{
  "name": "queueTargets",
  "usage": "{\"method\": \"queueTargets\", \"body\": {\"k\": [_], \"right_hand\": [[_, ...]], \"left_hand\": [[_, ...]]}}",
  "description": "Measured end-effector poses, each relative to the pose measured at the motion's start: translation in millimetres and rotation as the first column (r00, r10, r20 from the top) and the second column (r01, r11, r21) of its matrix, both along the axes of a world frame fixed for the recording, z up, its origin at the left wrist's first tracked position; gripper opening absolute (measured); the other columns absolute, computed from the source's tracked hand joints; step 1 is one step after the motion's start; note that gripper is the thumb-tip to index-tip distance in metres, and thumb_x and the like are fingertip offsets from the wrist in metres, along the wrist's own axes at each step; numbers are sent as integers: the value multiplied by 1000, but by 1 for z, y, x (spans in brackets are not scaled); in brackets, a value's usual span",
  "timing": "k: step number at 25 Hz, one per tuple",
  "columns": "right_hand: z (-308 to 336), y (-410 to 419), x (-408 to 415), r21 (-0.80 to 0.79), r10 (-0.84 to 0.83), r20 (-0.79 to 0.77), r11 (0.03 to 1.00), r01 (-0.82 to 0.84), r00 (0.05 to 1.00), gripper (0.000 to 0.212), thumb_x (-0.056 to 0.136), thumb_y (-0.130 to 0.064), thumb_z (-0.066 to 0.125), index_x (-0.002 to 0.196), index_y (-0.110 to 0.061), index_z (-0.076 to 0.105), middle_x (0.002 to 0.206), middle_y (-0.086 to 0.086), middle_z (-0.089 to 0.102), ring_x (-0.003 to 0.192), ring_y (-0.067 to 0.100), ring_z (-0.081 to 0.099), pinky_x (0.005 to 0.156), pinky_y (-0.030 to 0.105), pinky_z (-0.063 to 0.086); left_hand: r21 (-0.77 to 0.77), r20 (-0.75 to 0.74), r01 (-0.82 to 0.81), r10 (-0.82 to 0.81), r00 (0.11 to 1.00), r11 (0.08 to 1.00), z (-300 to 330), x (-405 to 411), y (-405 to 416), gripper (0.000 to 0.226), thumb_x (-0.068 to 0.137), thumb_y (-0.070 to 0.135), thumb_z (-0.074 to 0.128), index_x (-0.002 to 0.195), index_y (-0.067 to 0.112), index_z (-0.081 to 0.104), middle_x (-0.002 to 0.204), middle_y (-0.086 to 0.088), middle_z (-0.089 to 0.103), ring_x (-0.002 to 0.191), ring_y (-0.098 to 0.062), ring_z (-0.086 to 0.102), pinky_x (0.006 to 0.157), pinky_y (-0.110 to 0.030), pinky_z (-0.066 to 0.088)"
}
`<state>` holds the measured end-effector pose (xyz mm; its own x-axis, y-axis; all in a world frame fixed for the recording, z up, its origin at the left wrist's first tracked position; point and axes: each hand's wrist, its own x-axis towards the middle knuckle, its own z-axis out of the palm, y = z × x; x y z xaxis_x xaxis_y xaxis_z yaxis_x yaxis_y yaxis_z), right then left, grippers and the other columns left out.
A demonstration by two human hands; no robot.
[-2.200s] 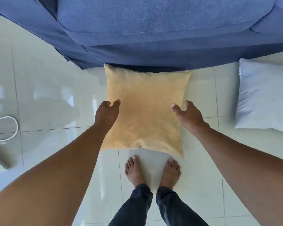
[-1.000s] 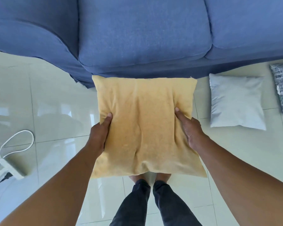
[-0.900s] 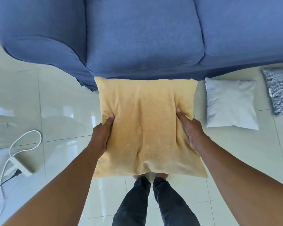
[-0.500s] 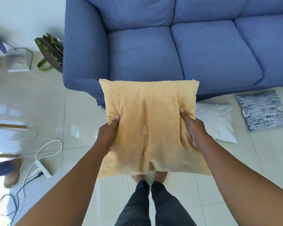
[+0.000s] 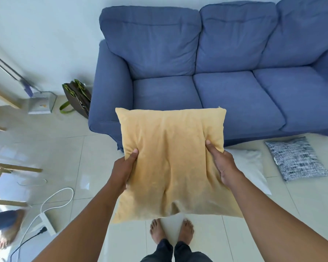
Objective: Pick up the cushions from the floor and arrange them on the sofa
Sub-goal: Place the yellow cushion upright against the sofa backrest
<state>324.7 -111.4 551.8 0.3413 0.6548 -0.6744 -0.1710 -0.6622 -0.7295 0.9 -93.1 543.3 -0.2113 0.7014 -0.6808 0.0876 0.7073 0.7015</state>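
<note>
Standing barefoot on pale floor tiles before a blue sofa, a person holds a yellow cushion up in front of the sofa's left seat. The left hand is closed on the cushion's left edge and the right hand on its right edge, thumbs pressed into the top. A white cushion and a black-and-white patterned cushion lie on the floor just before the sofa, to the right.

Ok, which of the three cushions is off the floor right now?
The yellow cushion, gripped at its sides by the left hand and right hand. The white cushion and the black-and-white patterned cushion lie on the tiles.
</note>
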Motion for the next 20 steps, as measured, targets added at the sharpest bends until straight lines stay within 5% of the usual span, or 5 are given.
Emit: {"method": "queueTargets", "body": {"k": [3,5,7,11,20], "right_hand": [[11,4,2,51,1,-23,999,0,1000,69,60,-77,82,105,-26,74,106,-2,79,99,22,72,76,35,54],[20,10,7,88,3,-24,996,-1,1000,68,58,-77,83,104,-27,75,105,-4,80,100,22,73,83,39,56],[30,16,12,134,6,-30,991,-2,1000,68,59,-76,83,107,-29,76,102,-7,82,102,22,72,90,41,56],[50,30,25,199,19,-37,980,-11,999,62,58,-75,83,99,-29,75,83,-15,81,97,18,72,72,32,52],[77,75,47,300,50,-36,953,-37,998,54,66,-68,83,100,-27,73,103,-5,80,101,20,70,90,40,54]], "left_hand": [[42,15,-10,9,1000,999,10,1,4,54,81,72,69,114,29,70,113,7,71,97,-16,65,80,-40,47],[64,28,-18,16,999,998,20,4,9,61,81,71,69,121,26,67,113,6,70,97,-16,64,84,-42,46],[81,34,-26,23,999,996,30,9,16,54,82,71,69,115,28,67,106,8,69,92,-12,62,85,-43,44],[139,39,-37,32,999,990,48,23,28,38,83,68,71,92,31,67,96,14,67,87,-9,62,74,-34,45],[226,56,-63,51,997,972,73,42,66,42,83,66,71,93,26,71,101,5,73,93,-16,67,66,-30,49]]}}
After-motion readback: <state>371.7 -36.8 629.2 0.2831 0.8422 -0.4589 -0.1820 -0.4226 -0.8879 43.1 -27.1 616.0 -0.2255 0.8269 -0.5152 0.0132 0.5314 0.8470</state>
